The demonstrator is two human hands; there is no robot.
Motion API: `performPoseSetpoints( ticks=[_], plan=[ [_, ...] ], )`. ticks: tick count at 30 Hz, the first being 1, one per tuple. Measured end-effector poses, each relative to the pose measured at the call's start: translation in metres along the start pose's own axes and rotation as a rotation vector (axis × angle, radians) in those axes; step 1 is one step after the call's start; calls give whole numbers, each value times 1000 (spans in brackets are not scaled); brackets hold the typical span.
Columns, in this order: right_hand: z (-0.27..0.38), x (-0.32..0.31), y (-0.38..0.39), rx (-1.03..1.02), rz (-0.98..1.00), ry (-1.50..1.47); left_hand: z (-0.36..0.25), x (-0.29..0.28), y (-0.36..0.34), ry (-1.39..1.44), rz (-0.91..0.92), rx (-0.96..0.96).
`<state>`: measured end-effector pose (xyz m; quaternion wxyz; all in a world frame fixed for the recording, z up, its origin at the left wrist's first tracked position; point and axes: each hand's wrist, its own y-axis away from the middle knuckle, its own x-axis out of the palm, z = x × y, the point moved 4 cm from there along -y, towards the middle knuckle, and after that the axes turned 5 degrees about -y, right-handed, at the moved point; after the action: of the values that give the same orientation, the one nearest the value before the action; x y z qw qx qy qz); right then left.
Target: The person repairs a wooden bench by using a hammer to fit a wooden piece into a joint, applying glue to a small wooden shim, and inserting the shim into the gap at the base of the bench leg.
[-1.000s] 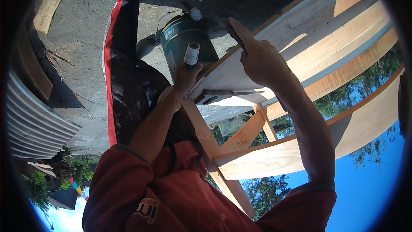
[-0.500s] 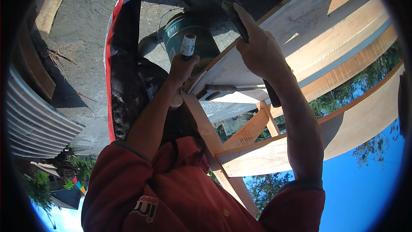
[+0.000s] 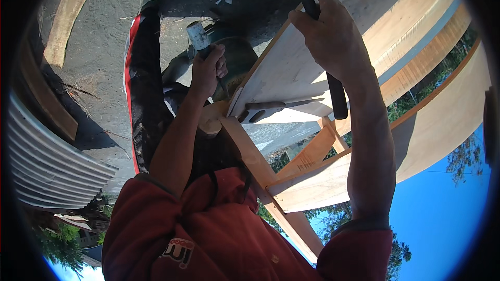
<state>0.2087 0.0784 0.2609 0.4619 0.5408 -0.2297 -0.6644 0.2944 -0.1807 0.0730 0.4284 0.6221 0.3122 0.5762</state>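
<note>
My left hand [image 3: 207,70] is closed around a chisel [image 3: 198,36] with a pale, worn handle end and a dark grip. Its narrow blade slants down toward the joint where a wooden beam [image 3: 245,148] meets a curved plywood panel [image 3: 291,73]. Raised to the right of it, my right hand [image 3: 333,34] grips a hammer by its long black handle [image 3: 337,96]. The hammer's head, at the top edge, is lost in shadow. Just right of the joint, a tool with a brown handle [image 3: 265,106] and a thin blade lies against the panel.
Beyond my left hand stands a dark green bucket [image 3: 234,47] in shadow. Corrugated metal sheet [image 3: 57,161] and a curved plank [image 3: 70,15] lie on the left. More curved panels [image 3: 442,109] and a cross brace [image 3: 310,151] extend to the right.
My right hand and the hammer have risen toward the top edge. My left hand has tilted the chisel, its handle end now farther left, and the blade has come into sight.
</note>
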Motion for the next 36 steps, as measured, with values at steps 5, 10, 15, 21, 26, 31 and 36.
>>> performPoseSetpoints(
  ticks=[5,10,15,21,26,31,36],
  plan=[
    [27,-14,11,25,-37,9,24,11,-4,-132,-1,-26],
    [22,-19,-8,13,-18,65,14,27,-6,-139,-15,-9],
    [31,-14,-10,-20,-42,239,-1,43,-11,-98,4,19],
    [45,-18,-5,-17,-24,311,-2,61,-17,-245,24,-19],
    [36,-21,-14,1,-29,304,-1,66,-22,-262,30,-33],
    [26,-27,-17,-26,-68,287,4,64,-25,-253,30,-68],
    [32,-29,-14,-7,-96,218,5,69,-26,-393,-4,-58]
  ],
)
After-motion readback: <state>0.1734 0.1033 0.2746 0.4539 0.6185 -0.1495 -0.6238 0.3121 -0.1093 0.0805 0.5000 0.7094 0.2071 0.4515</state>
